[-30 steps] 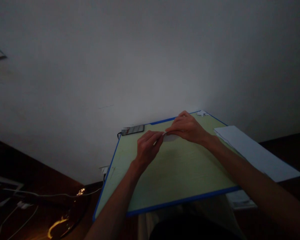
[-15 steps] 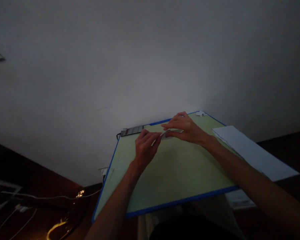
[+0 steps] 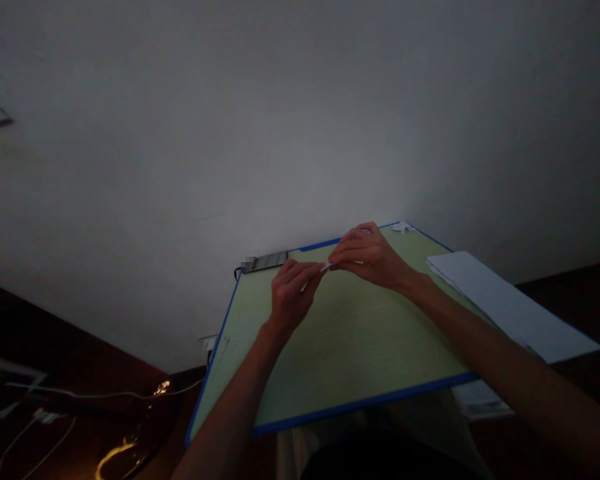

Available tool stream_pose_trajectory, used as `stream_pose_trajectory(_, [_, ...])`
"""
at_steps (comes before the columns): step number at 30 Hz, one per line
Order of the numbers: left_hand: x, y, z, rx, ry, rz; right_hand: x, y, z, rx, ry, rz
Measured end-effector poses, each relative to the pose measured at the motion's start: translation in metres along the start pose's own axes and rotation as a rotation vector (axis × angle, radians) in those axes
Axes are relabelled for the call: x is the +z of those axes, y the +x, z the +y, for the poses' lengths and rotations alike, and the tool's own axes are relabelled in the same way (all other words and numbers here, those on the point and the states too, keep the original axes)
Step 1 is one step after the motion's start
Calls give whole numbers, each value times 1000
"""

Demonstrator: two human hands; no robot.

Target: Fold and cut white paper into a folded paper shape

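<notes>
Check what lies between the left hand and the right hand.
In the head view, thin white paper, seen nearly edge-on, spans the narrow gap, pinched by both the left hand and right hand.

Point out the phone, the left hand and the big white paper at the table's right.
Phone (image 3: 270, 262): head view, middle of its screen.
Left hand (image 3: 290, 293): head view, back of the hand.
Big white paper (image 3: 505, 300): head view, its upper face.

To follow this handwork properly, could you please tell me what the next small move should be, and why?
Perhaps press the right grip lightly along the small white paper, with the left grip steadying it: both pinch it close together over the green tabletop, and only thin slivers show, so it may shift easily.
</notes>
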State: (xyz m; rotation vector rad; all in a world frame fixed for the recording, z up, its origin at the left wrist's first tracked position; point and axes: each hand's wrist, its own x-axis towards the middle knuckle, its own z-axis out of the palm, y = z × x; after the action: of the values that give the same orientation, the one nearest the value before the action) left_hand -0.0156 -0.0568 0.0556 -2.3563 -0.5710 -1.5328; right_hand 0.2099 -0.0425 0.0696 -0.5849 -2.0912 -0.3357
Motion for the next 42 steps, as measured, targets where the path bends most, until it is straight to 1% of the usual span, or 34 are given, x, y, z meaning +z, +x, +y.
stream_pose_trajectory(2, [1,0,0,-23,-5,21,0,0,-1,44,-23,-1])
stream_pose_trajectory(5, [2,-1,0,-59,-35,59,2,0,-3,102,-45,43])
stream_pose_trajectory(9, [2,-4,0,-110,-51,66,8,0,-7,108,-40,70])
stream_pose_trajectory(12, [2,-5,-1,-172,-60,67,9,1,-11,132,16,62])
stream_pose_trajectory(15, [1,-4,0,-245,-112,89,1,2,-11,225,163,19])
stream_pose_trajectory(18, [0,-1,0,-328,-174,105,-11,3,-6,400,398,-41])
stream_pose_trajectory(20, [0,0,-1,-403,-233,93,-17,3,0,523,549,-49])
stream_pose_trajectory(22, [-1,0,-2,-481,-312,65,-22,1,7,591,656,-40])
stream_pose_trajectory(24, [-1,-1,-2,-536,-373,29,-22,-1,13,585,719,-69])
stream_pose_trajectory(26, [0,-2,-2,-568,-397,-3,-19,-4,15,520,719,-132])
stream_pose_trajectory(28, [1,-2,-1,-603,-415,-15,-14,-6,15,433,676,-162])
stream_pose_trajectory(31, [4,-3,2,-666,-446,-12,-5,-6,10,357,619,-110])
stream_pose_trajectory(36, [5,-3,4,-697,-435,-11,5,-4,4,343,559,26])
stream_pose_trajectory(42, [3,-2,3,-678,-415,-37,8,-3,2,321,516,43])
